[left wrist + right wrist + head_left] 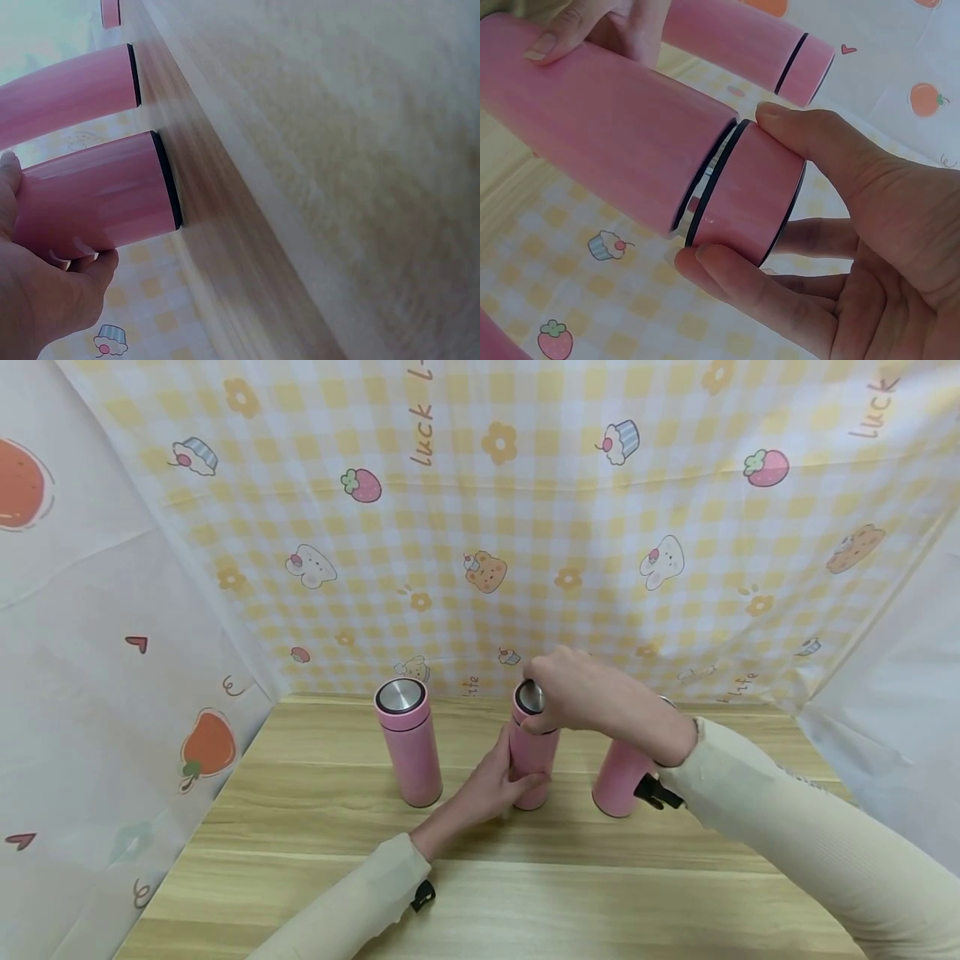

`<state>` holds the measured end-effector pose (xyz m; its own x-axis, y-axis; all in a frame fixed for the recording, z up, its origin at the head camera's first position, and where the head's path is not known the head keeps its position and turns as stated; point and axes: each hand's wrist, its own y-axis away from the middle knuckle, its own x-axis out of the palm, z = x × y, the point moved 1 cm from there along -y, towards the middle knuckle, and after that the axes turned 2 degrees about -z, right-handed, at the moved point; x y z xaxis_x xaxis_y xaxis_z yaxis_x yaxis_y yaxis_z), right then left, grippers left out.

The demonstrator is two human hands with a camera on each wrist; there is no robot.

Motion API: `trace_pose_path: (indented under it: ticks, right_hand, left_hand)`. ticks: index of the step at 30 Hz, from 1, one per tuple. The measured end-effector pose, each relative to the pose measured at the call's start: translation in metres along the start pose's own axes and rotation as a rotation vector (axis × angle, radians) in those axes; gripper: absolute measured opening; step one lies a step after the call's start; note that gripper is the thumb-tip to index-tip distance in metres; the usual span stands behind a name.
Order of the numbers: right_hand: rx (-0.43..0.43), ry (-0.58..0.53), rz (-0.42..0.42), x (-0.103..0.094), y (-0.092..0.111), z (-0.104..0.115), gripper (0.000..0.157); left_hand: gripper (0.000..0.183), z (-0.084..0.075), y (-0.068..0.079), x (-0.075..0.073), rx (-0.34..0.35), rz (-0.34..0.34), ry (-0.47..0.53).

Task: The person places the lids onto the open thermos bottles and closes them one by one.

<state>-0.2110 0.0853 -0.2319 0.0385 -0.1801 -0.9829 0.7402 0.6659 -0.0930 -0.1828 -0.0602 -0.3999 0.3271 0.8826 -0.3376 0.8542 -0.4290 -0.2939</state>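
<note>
A pink vacuum flask [534, 753] stands upright on the wooden table, between two others like it. My left hand [491, 787] grips its body, the thumb and fingers on opposite sides. In the left wrist view the flask [97, 196] shows its black base rim close to the tabletop. From above, my right hand [581, 692] holds the pink lid [754, 187], which has a silver top. The right wrist view shows a narrow gap between the lid and the flask's body [607, 124]; thumb and fingertips pinch the lid's sides.
To the left stands a second pink flask [414, 760] with its lid on. A third flask [621, 778] is on the right, its upper part mostly hidden behind my right forearm. A checked cloth [420, 527] hangs behind the table [525, 902].
</note>
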Motion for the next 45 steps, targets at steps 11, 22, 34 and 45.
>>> trace_pose_path:
  ticks: [11, 22, 34, 45]
  right_hand:
    - [-0.038, -0.019, 0.083, -0.003, 0.0, -0.005, 0.026]
    - [-0.329, -0.128, 0.165, -0.01, 0.005, -0.028, 0.069]
    - [-0.383, -0.109, 0.174, -0.012, 0.003, -0.033, 0.055]
    - [-0.386, -0.096, 0.181, -0.013, 0.003, -0.03, 0.058]
  left_hand:
    - [0.067, 0.023, -0.005, 0.004, 0.001, -0.007, -0.006]
    - [0.074, 0.041, -0.007, 0.005, -0.034, -0.012, -0.028]
    - [0.073, 0.04, -0.008, 0.005, -0.07, -0.018, -0.047]
    - [0.071, -0.001, -0.001, 0.0, -0.087, -0.013, -0.009]
